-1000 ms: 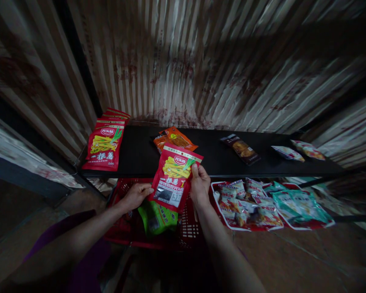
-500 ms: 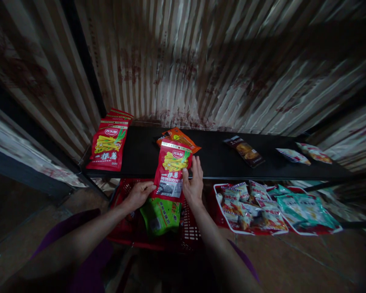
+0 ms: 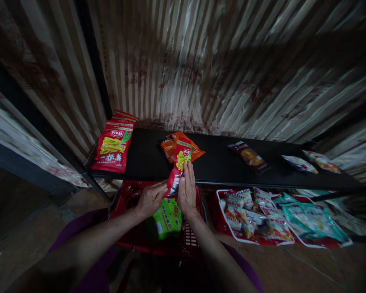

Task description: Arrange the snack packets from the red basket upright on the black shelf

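A red snack bag [image 3: 177, 165] with yellow sticks pictured on it is upright at the shelf's front edge, turned so that its front looks narrow. My left hand [image 3: 151, 198] is closed on its lower left corner. Against its right side lies my right hand [image 3: 187, 191], fingers straight and together, the thumb near the front. Behind the bag, partly covered, an orange packet [image 3: 197, 151] rests on the black shelf [image 3: 210, 162]. A green bag [image 3: 164, 221] sits under my hands in a red basket [image 3: 134, 244].
More red bags [image 3: 114, 144] are stacked at the shelf's left end. A brown packet [image 3: 250, 156] and two small packets [image 3: 299, 163] lie toward the right. Below are baskets of white-and-red packets [image 3: 256, 215] and teal packets [image 3: 314, 219]. A dark post [image 3: 93, 57] rises at left.
The red bag has turned and looks narrower now. My left hand has moved in closer to my right hand, which has shifted slightly down and left. The view has shifted a little.
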Demonstrator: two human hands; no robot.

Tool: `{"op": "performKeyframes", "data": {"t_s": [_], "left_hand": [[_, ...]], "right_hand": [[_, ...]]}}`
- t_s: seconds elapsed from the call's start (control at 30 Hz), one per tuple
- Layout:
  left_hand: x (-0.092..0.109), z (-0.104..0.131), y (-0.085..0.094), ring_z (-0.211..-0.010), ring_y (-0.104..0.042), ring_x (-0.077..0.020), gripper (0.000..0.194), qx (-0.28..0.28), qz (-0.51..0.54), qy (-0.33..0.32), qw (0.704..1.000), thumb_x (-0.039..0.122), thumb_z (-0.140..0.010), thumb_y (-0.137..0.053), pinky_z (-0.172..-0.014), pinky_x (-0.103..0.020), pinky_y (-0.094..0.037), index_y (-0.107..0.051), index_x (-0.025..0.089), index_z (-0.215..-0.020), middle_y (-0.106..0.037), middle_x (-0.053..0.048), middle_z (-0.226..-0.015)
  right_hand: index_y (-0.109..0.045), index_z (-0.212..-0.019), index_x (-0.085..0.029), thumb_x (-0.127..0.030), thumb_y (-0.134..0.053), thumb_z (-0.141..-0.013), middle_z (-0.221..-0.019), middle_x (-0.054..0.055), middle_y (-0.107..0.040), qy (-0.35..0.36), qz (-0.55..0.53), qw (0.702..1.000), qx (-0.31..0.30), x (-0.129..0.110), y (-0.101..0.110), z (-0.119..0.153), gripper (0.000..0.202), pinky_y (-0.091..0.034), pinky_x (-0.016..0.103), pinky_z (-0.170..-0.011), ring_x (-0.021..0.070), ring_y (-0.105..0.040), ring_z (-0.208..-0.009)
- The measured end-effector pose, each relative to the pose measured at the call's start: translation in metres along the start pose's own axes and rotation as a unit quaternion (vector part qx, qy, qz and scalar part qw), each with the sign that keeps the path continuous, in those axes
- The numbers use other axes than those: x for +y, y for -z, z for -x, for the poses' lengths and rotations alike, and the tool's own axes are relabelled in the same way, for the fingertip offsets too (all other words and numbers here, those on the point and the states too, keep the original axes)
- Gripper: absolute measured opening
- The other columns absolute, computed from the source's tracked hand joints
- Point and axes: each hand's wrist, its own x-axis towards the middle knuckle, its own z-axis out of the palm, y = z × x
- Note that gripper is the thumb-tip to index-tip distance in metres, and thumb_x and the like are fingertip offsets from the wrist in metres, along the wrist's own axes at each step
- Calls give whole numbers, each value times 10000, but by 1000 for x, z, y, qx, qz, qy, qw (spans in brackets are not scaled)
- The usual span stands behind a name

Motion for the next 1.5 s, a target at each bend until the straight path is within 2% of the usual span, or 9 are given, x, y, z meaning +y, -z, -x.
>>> {"op": "performKeyframes", "data": {"t_s": [0.27,0.47,0.67,0.83,0.97,1.03,1.2,1.33,1.5], "left_hand": [[26,-1,1,-1280,-473,-198,454,-76,-91,-132,984,321,-962,-316,-1027,-378,-408,-432,181,-1378,-481,-120,-1403],[28,3,-3,-1257,-475,-255,519,-68,-167,-172,968,300,-936,-353,-962,-427,-423,-320,159,-1435,-344,-189,-1479],[27,4,-5,-1312,-408,-253,506,-71,-173,-213,959,264,-923,-378,-978,-428,-410,-337,155,-1415,-326,-191,-1488],[20,4,-3,-1319,-400,-227,445,-16,-138,-202,969,180,-907,-395,-1029,-430,-391,-426,176,-1350,-420,-156,-1436],[9,0,1,-1268,-448,-228,389,81,-130,-40,987,259,-910,-441,-1037,-450,-383,-494,192,-1289,-482,-134,-1385],[1,-4,3,-1224,-490,-229,431,87,-73,84,990,347,-892,-475,-1024,-431,-398,-494,182,-1289,-522,-134,-1342],[-12,-13,3,-938,-619,-195,437,33,184,277,942,520,-807,-536,-825,-304,-487,-635,147,-1013,-684,-73,-1003],[-9,-14,0,-679,-561,-131,393,16,249,308,918,530,-724,-610,-645,-236,-444,-639,143,-791,-640,11,-716],[-8,-15,3,-618,-502,-111,317,75,233,308,919,458,-723,-609,-573,-212,-398,-635,143,-748,-597,25,-660]], "right_hand": [[-193,-1482,-236,-427,-289,-954,-1546,58,-252,-32,-169,985,-6,-19,14,18,570,-217,473,-1154,220,-225,-1421],[-385,-1406,-245,-487,-537,-843,-1441,56,-446,-171,-309,936,-17,-29,25,29,632,-309,407,-1113,234,-371,-1353],[-567,-1225,-292,-354,-709,-716,-1240,0,-627,-333,-509,793,44,-39,31,18,532,-398,349,-1044,181,-539,-1196],[-678,-993,-232,-500,-605,-764,-949,19,-730,-381,-581,717,57,-31,38,-4,360,-506,393,-924,197,-673,-897],[-659,-1016,-198,-455,-571,-796,-960,36,-735,-425,-679,595,68,-33,41,-15,349,-485,422,-958,202,-672,-917],[-643,-1051,-194,-440,-553,-817,-963,35,-736,-438,-695,565,76,-34,41,-16,351,-478,410,-968,191,-672,-914],[-624,-1081,-186,-432,-514,-842,-952,35,-738,-454,-701,545,74,-33,37,-15,361,-494,366,-938,176,-674,-892],[-636,-1048,-203,-443,-560,-805,-938,23,-737,-438,-686,579,58,-27,34,-15,350,-484,377,-946,184,-669,-900],[-669,-974,-225,-498,-604,-760,-954,22,-733,-427,-641,637,23,-21,30,-16,353,-461,437,-972,228,-652,-982]]}}
